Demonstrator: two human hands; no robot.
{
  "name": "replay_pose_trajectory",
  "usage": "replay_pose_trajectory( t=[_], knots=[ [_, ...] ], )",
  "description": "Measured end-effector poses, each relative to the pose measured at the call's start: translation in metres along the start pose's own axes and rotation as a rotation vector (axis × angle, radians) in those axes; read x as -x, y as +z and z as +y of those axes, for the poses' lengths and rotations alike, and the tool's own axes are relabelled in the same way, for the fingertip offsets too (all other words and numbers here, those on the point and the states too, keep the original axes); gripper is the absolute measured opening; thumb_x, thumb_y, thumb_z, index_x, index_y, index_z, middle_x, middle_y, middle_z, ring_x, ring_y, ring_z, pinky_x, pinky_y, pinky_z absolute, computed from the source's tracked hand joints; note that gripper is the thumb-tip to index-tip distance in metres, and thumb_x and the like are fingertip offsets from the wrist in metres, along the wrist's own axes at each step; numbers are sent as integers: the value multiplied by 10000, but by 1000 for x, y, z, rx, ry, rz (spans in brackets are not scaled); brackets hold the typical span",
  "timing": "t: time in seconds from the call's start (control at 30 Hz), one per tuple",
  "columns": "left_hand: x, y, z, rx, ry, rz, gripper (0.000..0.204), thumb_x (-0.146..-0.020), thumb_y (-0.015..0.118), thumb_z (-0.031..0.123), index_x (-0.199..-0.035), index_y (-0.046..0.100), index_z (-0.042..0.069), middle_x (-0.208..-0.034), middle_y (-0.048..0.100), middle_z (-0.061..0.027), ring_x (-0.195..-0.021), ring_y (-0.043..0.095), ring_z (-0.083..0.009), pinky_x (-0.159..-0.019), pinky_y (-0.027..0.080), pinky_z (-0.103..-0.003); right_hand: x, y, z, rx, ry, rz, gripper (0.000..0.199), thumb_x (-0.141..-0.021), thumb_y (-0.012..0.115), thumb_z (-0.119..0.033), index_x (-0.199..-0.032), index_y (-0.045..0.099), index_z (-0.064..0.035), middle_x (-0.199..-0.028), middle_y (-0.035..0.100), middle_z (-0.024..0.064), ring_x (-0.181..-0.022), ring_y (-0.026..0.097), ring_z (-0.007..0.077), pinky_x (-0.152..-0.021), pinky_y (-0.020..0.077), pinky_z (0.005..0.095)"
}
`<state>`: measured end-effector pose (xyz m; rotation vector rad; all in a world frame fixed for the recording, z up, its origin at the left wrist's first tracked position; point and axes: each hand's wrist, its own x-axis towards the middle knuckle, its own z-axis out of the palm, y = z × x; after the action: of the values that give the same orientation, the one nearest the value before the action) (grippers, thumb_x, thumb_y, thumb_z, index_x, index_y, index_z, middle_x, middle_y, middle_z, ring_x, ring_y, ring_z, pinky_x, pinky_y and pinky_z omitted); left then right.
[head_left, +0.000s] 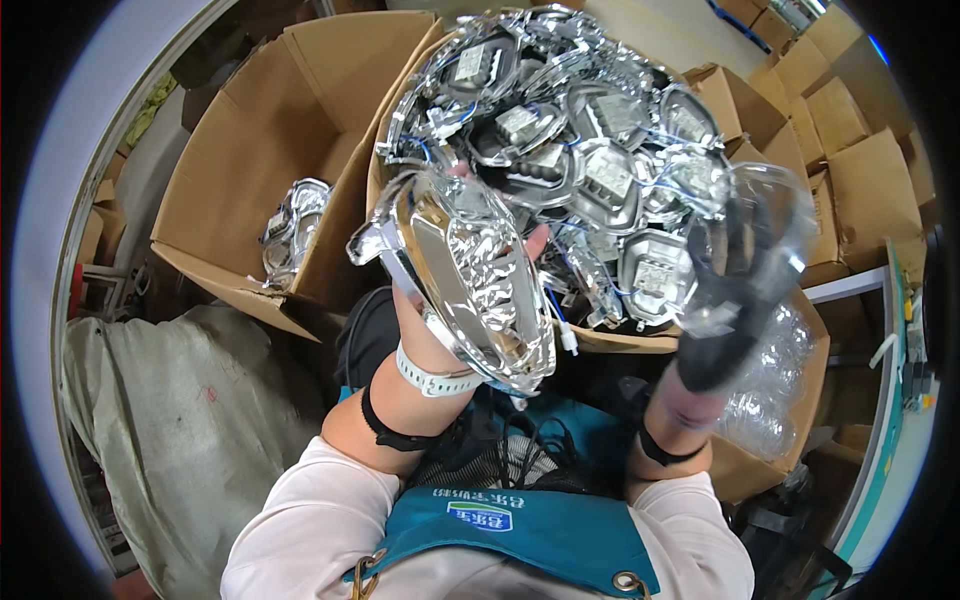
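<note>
Head view: left hand (440,300) grips chrome reflector (470,285); gloved right hand (735,300) holds clear cover (760,235).

Single view, head-worn fisheye camera. Position: above the person's chest, looking steeply down and forward. Range: close to the raised hands; open brown cardboard box of chromed metal reflector housings (560,130) directly beyond. Straight edges bend toward the rim.
</note>
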<state>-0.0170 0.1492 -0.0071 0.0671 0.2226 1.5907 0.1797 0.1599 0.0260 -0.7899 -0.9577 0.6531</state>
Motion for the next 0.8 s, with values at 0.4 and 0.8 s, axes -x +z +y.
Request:
replay_pose_trajectory(
  t=[0.4,0.8],
  knots=[
    [-6,21,-19,-1049,235,-309,456,-979,528,387,-1223,451,9,-1293,397,-124,-1148,460,-217,-1065,333,-365,79,11,35,109,490,-403,818,-875,684,-222,-1463,171,19,-1380,411,172,-1225,492,263,-991,438,385],
    [12,34,-19,-839,74,-428,1125,-737,657,717,-1486,218,2,-1349,479,-137,-1247,483,-235,-1061,354,-369,41,-1,22,327,-407,-748,1070,-654,834,-506,-1472,314,-54,-1455,327,260,-1347,346,445,-1074,342,522]
  ],
)
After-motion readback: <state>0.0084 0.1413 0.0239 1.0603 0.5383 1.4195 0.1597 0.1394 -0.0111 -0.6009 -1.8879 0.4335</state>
